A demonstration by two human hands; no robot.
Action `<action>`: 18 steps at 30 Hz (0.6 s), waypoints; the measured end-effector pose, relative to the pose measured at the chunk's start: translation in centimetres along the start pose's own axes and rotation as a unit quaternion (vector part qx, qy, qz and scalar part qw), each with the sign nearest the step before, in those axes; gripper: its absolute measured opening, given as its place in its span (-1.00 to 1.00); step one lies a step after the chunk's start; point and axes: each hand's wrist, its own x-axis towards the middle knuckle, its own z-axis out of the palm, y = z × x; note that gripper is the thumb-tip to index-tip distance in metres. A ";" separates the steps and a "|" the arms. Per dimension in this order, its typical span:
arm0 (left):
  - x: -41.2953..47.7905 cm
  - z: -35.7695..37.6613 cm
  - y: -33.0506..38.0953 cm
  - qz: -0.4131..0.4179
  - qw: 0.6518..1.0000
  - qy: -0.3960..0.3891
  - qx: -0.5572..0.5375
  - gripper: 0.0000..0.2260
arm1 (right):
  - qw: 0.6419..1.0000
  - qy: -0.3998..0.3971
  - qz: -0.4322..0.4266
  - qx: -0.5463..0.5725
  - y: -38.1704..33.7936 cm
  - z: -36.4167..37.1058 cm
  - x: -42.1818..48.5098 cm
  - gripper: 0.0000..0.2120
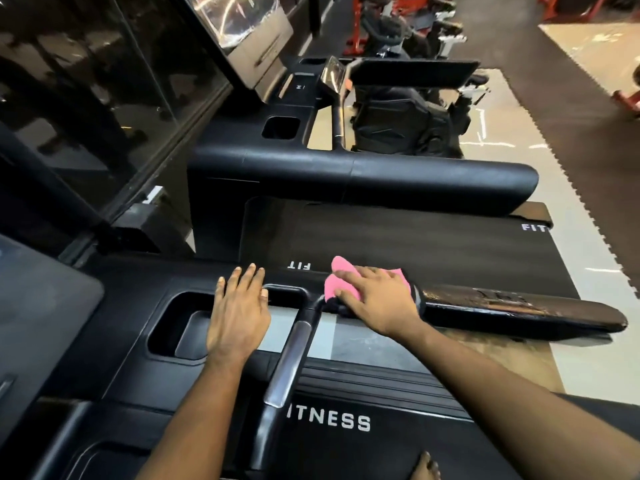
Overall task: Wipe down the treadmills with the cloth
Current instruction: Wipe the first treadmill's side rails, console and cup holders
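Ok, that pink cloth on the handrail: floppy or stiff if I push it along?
Probably floppy: the pink cloth drapes and creases over the handrail under the right hand. Likely light: it looks thin, poking out past the fingers. It should slide readily, as the handrail looks smooth and glossy.

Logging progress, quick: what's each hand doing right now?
Left hand: open, flat on the console, holding nothing.
Right hand: open, pressing the pink cloth onto the handrail.

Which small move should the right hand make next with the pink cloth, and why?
Probably slide the right hand with the pink cloth outward along the black handrail: the cloth lies at the rail's end by the console, and the rest of the rail stretches beyond it.
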 end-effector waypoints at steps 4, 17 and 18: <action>0.0 0.1 0.1 -0.003 1.000 -0.003 0.007 -0.52 | 0.980 0.061 0.187 -0.028 -2.7 0.7 1.1 -0.56; 0.0 0.0 0.2 0.002 1.000 0.008 -0.021 -0.54 | 0.974 0.051 0.216 -0.038 0.4 -0.1 1.0 -0.59; 0.0 -0.1 0.3 0.001 0.999 0.010 -0.032 -0.54 | 0.967 0.049 0.247 -0.025 -1.2 0.2 1.9 -0.60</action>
